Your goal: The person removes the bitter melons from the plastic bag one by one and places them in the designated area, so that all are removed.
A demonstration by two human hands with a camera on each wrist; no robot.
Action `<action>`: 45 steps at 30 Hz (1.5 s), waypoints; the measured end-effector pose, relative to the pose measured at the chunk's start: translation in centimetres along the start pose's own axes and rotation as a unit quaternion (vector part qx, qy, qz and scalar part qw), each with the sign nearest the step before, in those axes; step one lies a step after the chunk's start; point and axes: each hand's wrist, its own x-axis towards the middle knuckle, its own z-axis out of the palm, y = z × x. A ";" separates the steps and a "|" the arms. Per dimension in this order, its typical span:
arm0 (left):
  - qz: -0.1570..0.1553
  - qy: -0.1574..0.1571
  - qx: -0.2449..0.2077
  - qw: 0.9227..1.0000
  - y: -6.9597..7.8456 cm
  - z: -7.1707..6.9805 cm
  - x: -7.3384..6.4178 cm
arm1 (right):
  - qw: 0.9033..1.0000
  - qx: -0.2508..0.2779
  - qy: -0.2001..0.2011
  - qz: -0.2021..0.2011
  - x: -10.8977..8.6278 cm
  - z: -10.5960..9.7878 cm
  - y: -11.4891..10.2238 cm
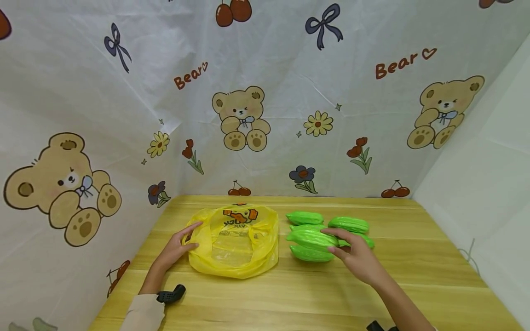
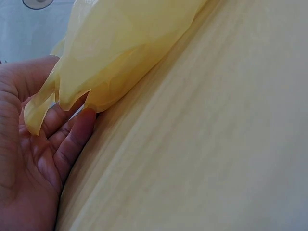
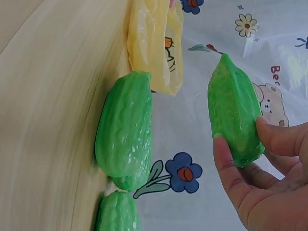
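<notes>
My right hand (image 1: 360,259) grips a green bitter melon (image 3: 236,115) by one end, thumb on one side and fingers on the other. It is raised over the other bitter melons, its free end toward the bag. Below it on the table lies another bitter melon (image 1: 311,253). At the left, a yellow plastic bag (image 1: 265,257) stands with its mouth spread, a duck print on its far side. My left hand (image 1: 173,252) holds the bag's left edge, and a bag handle (image 2: 36,113) lies between the thumb and curled fingers.
More bitter melons (image 1: 348,224) lie behind and beside the right hand. The wooden table (image 1: 414,257) ends at a white cloth (image 1: 285,138) printed with bears and flowers. A thin cord (image 1: 469,257) hangs near the right edge.
</notes>
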 end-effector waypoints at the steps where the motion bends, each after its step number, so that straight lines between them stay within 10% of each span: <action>1: -0.001 0.001 0.000 1.000 -0.5 0.0 0.1 | 1.000 0.001 0.000 0.001 -0.1 -0.1 0.1; 45: 0.002 -0.002 -0.017 1.000 -2.1 -0.2 0.2 | 0.996 -0.068 0.041 -0.029 -3.0 -5.1 3.8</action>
